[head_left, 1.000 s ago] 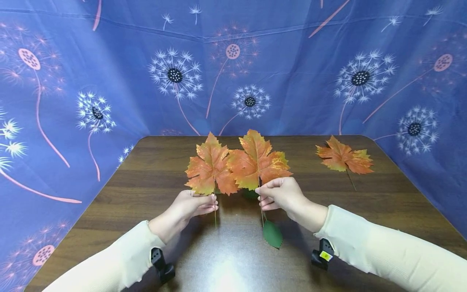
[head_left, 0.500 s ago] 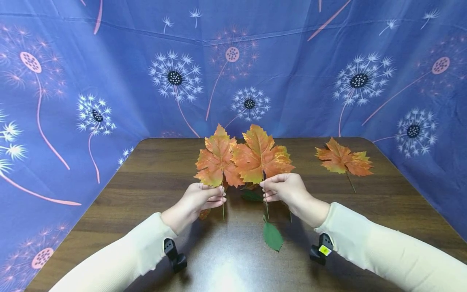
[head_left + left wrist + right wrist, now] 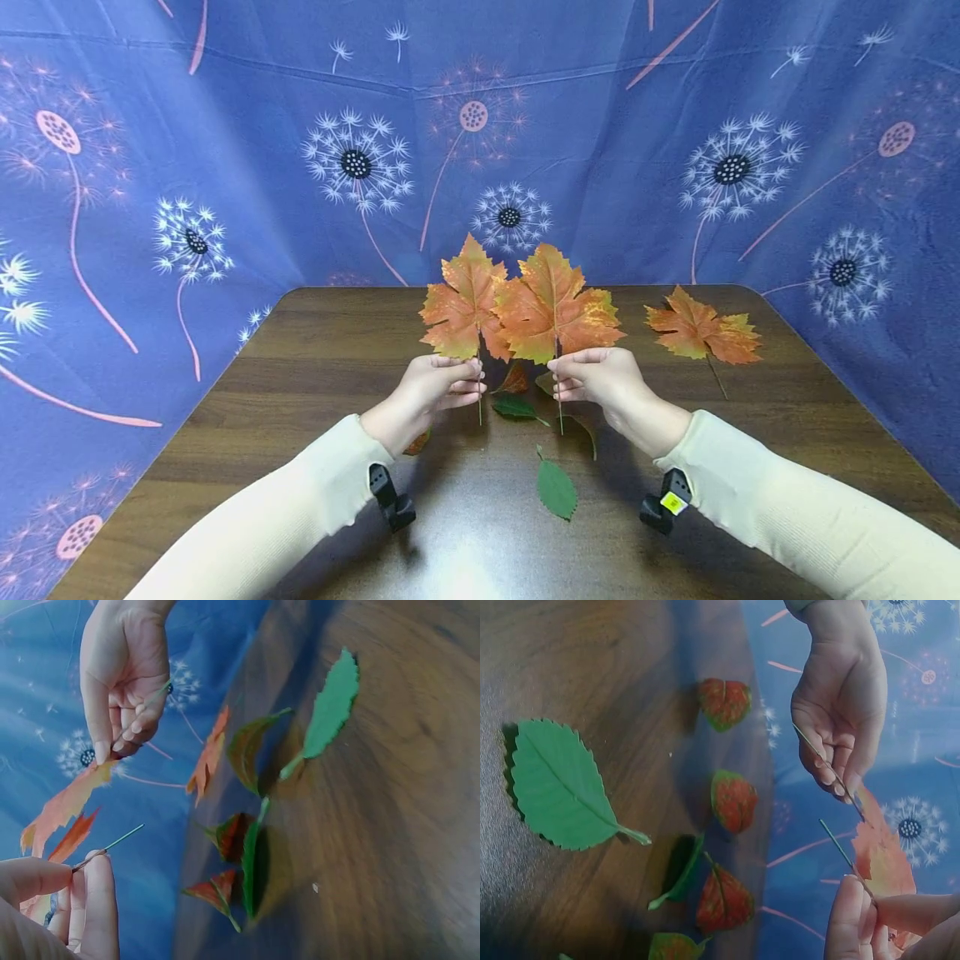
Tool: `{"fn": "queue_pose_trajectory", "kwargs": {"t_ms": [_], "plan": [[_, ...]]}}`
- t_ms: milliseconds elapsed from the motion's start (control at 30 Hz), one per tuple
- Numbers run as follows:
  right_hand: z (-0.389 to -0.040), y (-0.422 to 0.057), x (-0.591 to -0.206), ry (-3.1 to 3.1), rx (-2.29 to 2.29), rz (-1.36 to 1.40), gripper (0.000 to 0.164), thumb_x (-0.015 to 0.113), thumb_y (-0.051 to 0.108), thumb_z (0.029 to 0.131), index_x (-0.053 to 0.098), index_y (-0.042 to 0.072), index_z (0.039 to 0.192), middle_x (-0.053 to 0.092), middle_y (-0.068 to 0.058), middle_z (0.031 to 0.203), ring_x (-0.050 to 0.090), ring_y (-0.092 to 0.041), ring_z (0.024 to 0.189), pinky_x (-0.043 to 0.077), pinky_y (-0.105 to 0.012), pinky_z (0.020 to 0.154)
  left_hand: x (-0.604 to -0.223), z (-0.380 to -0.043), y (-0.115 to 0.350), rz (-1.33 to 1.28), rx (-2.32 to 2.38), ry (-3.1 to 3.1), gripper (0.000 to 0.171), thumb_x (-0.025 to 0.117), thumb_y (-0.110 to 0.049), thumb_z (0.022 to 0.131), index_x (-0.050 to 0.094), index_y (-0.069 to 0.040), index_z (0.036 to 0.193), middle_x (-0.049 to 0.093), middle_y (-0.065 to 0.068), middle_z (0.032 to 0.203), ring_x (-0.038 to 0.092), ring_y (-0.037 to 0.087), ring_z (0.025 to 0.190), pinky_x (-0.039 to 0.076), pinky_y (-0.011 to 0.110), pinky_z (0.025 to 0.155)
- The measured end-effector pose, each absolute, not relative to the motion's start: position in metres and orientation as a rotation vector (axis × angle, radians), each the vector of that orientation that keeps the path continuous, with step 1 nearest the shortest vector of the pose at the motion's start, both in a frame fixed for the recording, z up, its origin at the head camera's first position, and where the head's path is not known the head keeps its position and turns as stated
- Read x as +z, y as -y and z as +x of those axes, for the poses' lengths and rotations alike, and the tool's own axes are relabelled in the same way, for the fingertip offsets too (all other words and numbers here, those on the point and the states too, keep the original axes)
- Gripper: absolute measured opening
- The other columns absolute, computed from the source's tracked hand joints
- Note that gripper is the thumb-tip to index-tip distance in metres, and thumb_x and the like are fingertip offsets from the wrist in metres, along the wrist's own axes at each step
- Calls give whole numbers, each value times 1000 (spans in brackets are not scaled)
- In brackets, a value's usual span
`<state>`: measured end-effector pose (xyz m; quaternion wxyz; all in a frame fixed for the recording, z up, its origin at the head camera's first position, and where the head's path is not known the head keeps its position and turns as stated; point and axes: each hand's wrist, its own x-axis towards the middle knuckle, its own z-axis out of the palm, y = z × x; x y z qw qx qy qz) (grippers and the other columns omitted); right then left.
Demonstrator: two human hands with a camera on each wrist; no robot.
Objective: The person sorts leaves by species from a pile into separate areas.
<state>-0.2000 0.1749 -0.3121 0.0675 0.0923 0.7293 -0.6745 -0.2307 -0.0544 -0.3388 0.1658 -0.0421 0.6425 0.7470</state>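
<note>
My left hand [image 3: 435, 392] pinches the thin stem of an orange-yellow artificial maple leaf [image 3: 461, 308]. A second maple leaf [image 3: 557, 310] stands upright beside it, its stem pinched between the thumb and fingers of my right hand [image 3: 606, 385]. Both leaves are raised above the table, and their inner edges overlap in the head view. In the left wrist view, the stem end [image 3: 124, 836] sticks out past the left fingertips. The right wrist view shows the right hand [image 3: 885, 922] low at the right and the left hand [image 3: 844, 705] above it.
Beneath the hands, a green leaf [image 3: 557, 490], a darker green leaf [image 3: 514, 407] and several reddish-green leaves [image 3: 726, 896] lie on the brown wooden table [image 3: 300, 358]. Another maple leaf [image 3: 703, 327] lies at the back right. A blue dandelion-print cloth [image 3: 600, 167] hangs behind.
Both hands have risen with their maple leaves and shifted right, the left hand farther. Small leaves on the table that the hands and maple leaves covered now show.
</note>
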Motion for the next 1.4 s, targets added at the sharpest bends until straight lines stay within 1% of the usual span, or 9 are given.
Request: {"fn": "queue_pose_trajectory", "kwargs": {"t_ms": [100, 267, 400, 600, 800, 1000, 1167, 1267, 1400], "plan": [[-202, -180, -312, -2206, -2036, 297, 26, 65, 4, 90, 63, -14, 108, 68, 0, 66, 68, -12, 60, 59, -25, 63, -335, -235, 46, -109, 2123, -1820, 12, 62, -1, 91, 63, 3, 103, 71, 3, 82, 68, 11, 66, 59, 24, 67], [-206, -189, -315, -2207, -2064, 314, 23, 65, 3, 89, 65, -12, 106, 68, -1, 67, 68, -12, 59, 59, -25, 63, -335, -241, 35, -136, 2114, -1840, 5, 65, -1, 90, 63, 0, 94, 71, 4, 80, 68, 12, 65, 58, 24, 64], [-209, -196, -320, -2197, -2098, 317, 20, 65, 2, 89, 65, -12, 102, 68, -2, 67, 67, -11, 57, 58, -24, 62, -340, -245, 28, -145, 2106, -1847, 5, 65, -1, 89, 61, -2, 92, 71, 4, 79, 67, 11, 62, 58, 23, 61], [-214, -207, -326, -2187, -2123, 333, 17, 65, 1, 88, 65, -12, 100, 67, -1, 64, 68, -12, 58, 58, -24, 62, -348, -250, 18, -111, 2122, -1829, 6, 66, 0, 88, 60, -2, 89, 71, 4, 79, 65, 10, 60, 58, 23, 60], [-221, -227, -334, -2213, -2134, 366, 9, 65, -2, 87, 68, -8, 94, 67, -1, 63, 68, -13, 56, 59, -26, 62, -347, -259, 3, -105, 2120, -1827, 4, 66, -2, 89, 64, 0, 92, 73, 9, 86, 65, 10, 60, 57, 22, 58], [-225, -247, -341, -2191, -2164, 454, 4, 63, -4, 88, 67, -4, 87, 65, 0, 59, 66, -11, 53, 59, -26, 60, -349, -265, -18, -91, 2066, -1822, 9, 64, -2, 90, 65, 3, 98, 72, 9, 83, 64, 10, 60, 57, 22, 58], [-228, -253, -342, -2186, -2179, 489, 5, 62, -4, 88, 66, -2, 85, 64, 0, 57, 66, -11, 52, 59, -26, 60, -351, -267, -35, -73, 2035, -1816, 9, 63, -2, 91, 65, 4, 98, 73, 16, 94, 64, 10, 59, 58, 22, 59], [-229, -255, -342, -2213, -2161, 499, 3, 63, -3, 88, 66, -4, 88, 65, -1, 58, 66, -11, 53, 59, -26, 61, -351, -268, -44, -74, 2031, -1817, 9, 63, -2, 92, 65, 3, 98, 72, 20, 104, 64, 10, 58, 57, 22, 59], [-231, -261, -340, -2257, -2132, 532, 10, 64, -1, 88, 64, -8, 95, 65, -2, 59, 65, -10, 53, 59, -27, 61, -349, -270, -56, -70, 2022, -1832, 12, 62, -4, 92, 65, 4, 102, 68, 25, 112, 63, 9, 56, 58, 23, 60]]}}
